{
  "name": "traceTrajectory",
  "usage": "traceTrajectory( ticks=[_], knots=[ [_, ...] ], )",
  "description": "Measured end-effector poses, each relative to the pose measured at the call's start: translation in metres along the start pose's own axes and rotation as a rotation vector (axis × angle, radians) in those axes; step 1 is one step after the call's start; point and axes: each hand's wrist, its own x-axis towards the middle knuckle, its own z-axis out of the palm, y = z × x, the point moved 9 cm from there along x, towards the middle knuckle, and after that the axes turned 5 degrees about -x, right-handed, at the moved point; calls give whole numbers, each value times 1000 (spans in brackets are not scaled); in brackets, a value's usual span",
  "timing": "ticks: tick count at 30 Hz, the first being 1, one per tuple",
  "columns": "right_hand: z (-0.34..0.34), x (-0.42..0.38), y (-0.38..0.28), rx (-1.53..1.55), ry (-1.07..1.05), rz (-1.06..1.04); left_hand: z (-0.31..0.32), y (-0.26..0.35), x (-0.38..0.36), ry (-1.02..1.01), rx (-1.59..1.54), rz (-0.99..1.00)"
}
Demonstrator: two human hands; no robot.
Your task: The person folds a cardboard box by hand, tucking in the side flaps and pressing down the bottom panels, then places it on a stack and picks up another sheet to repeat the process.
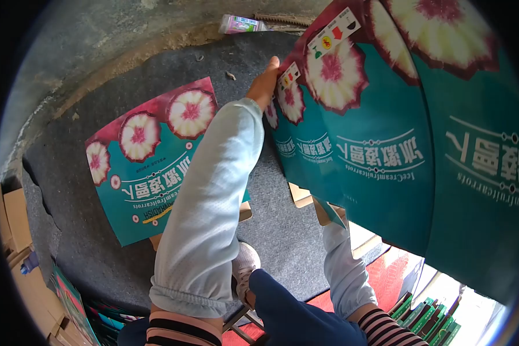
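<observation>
A large teal and red printed cardboard carton (pixel 380 190) with sliced-fruit pictures stands tilted across the right of the head view, its panels creased and bent. At the carton's upper left edge, my left hand (pixel 264 85) is closed, gripping that edge. My right forearm, in a pale sleeve cover, goes up behind the lower part of the carton; the hand itself is hidden there. Left of my left arm, a second printed cardboard carton (pixel 138 135) of the same design lies flat on the dark grey mat (pixel 282 248), partly covered by my sleeve.
A clear plastic packet (pixel 242 24) lies by the wall at the back. Brown cardboard (pixel 17 216) and more printed cartons (pixel 75 305) are at the lower left. Green-edged cardboard pieces (pixel 427 320) stand at the lower right, near a red surface (pixel 389 274). My shoe (pixel 246 262) rests on the mat.
</observation>
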Motion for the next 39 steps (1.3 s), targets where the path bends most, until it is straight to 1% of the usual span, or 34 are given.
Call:
traceTrajectory(
  ticks=[3, 4, 7, 8, 9, 14, 17, 19, 20, 21, 23, 27, 30, 32, 35, 39],
  knots=[
    [-2, -10, 0, 8, 15, 13, 9, 33, -64, -20, 32, 63],
    [-4, -14, 0, 11, 22, 15, -3, 26, -56, 44, 167, 103],
    [-10, -32, -3, 18, 43, 18, -11, -10, -57, -83, 215, 115],
    [-12, -40, -4, 17, 50, 22, -14, -23, -60, -72, 219, 106],
    [-13, -46, -4, 27, 52, 24, -15, -31, -69, -64, 251, 139],
    [-33, -94, -3, 42, 88, 25, 4, -46, -139, -64, 507, 555],
    [-48, -126, 2, 48, 123, 19, 15, -46, -189, -96, 474, 692],
    [-59, -146, 5, 58, 144, 11, 17, -67, -205, -91, 531, 654],
    [-64, -156, 6, 62, 152, 8, 18, -75, -218, -92, 610, 641],
    [-68, -164, 7, 69, 156, 8, 20, -81, -231, -112, 690, 728],
    [-82, -185, 9, 86, 185, -1, 21, -85, -255, -118, 684, 859],
    [-110, -226, 8, 114, 237, -17, 24, -102, -289, -139, 675, 796],
    [-132, -254, 8, 138, 272, -27, 39, -114, -302, -158, 677, 776],
    [-147, -273, 7, 157, 303, -38, 53, -127, -302, -178, 690, 747],
    [-172, -299, 2, 185, 358, -63, 77, -140, -296, -168, 700, 770],
    [-195, -318, 0, 236, 421, -77, 105, -140, -286, -201, 710, 724]
  ],
)
